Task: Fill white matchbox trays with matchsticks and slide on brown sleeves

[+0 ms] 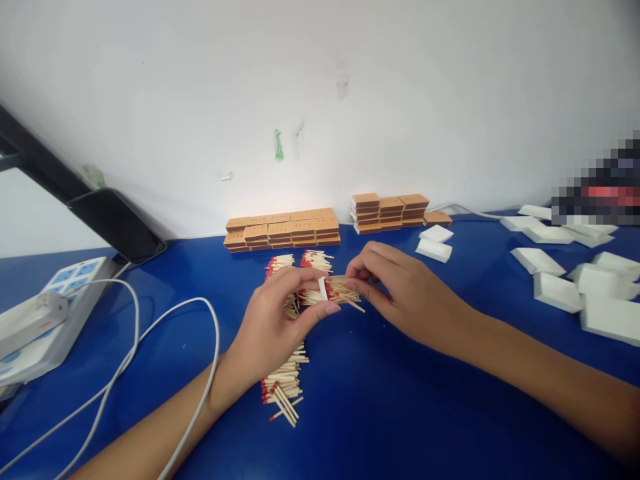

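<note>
Over the middle of the blue table, my left hand (267, 320) grips a small white matchbox tray (323, 289) between thumb and fingers. My right hand (405, 287) meets it from the right, its thumb and fingers pinched on a bunch of red-headed matches (345, 293) at the tray's end. A few of these sticks jut out at an angle toward the right. Beneath and around my left hand lie loose matches in piles (289, 367), partly hidden by the hand. Another heap of matches (316, 259) sits just behind my hands.
Brown matchboxes (283, 230) are stacked along the wall, with a second stack (390, 210) farther right. White trays (557, 291) lie scattered at right. On the left are a power strip (75, 287), a white cable (216, 327) crossing near my left forearm, and a black device (117, 223).
</note>
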`<state>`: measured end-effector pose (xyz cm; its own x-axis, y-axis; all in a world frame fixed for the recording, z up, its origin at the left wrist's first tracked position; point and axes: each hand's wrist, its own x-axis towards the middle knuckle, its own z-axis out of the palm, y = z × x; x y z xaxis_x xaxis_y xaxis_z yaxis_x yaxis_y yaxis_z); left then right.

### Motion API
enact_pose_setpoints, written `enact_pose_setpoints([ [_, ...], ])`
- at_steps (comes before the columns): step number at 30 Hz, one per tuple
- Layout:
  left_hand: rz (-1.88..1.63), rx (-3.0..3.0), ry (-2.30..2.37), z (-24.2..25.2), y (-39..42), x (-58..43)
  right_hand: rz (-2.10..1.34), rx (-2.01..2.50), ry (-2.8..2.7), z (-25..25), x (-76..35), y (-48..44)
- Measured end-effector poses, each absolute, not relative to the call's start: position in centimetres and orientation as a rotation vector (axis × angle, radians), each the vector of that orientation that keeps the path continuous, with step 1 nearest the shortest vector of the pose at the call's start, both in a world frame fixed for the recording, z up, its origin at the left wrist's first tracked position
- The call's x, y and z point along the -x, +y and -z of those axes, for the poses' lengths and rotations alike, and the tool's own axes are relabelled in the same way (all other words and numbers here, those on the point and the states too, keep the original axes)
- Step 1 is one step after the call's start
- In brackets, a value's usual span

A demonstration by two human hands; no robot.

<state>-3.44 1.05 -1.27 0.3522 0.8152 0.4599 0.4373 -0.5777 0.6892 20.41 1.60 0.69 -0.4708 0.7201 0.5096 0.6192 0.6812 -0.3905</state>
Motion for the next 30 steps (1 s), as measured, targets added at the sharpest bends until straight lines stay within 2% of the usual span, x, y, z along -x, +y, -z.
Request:
enact_pose_setpoints([
  [12, -1.258, -1.889, 1.163, 0.6, 1.4, 3.2, -0.22, 0.998, -2.216, -0.8, -21.0, 1.4],
  [30, -1.14, -1.908, 1.065, 0.4, 1.0, 3.1, -0.355, 1.057, -2.079, -1.1, -20.6, 1.5],
])
